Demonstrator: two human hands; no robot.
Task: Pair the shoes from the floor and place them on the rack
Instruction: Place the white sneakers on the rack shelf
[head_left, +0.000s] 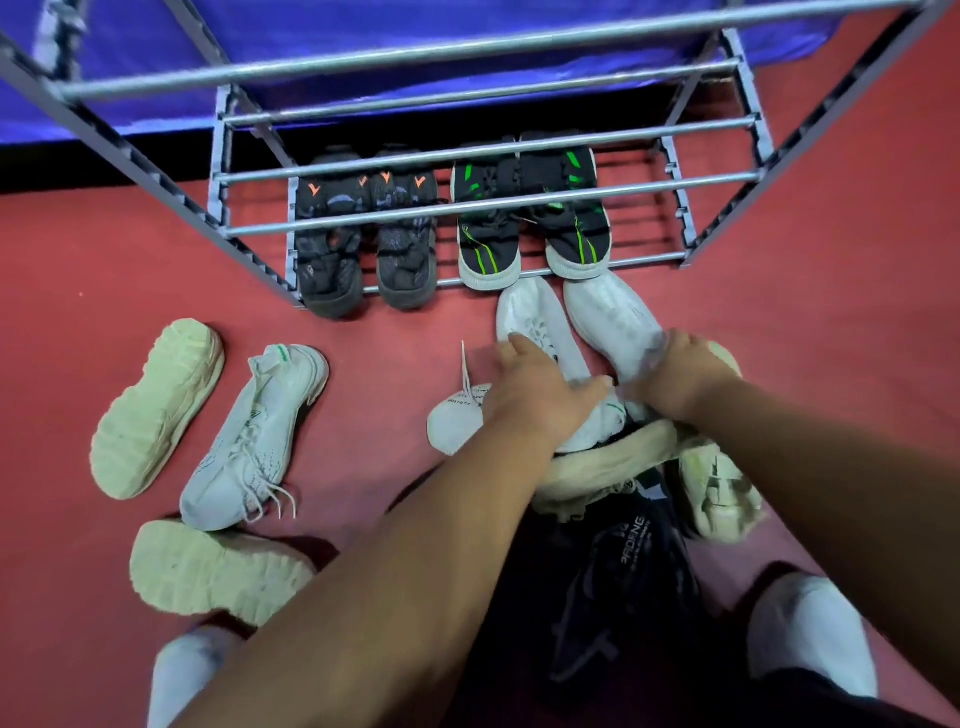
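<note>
A grey metal shoe rack (467, 212) stands ahead on the red floor. On its lowest tier sit a black pair with orange marks (363, 234) and a black pair with green stripes (530, 218). Just in front of the rack, two white shoes lie side by side with toes toward it. My left hand (540, 389) grips the left white shoe (535, 322). My right hand (685, 374) grips the right white shoe (613, 317). At left lie a white sneaker with green trim (254, 436) and two cream shoes sole-up (156, 410) (218, 571).
More shoes are piled under my arms: a white one (454, 421), a cream one (722, 493) and a black one (623, 561). My white-socked feet (810, 634) are at the bottom. A blue cloth (363, 62) hangs behind the rack.
</note>
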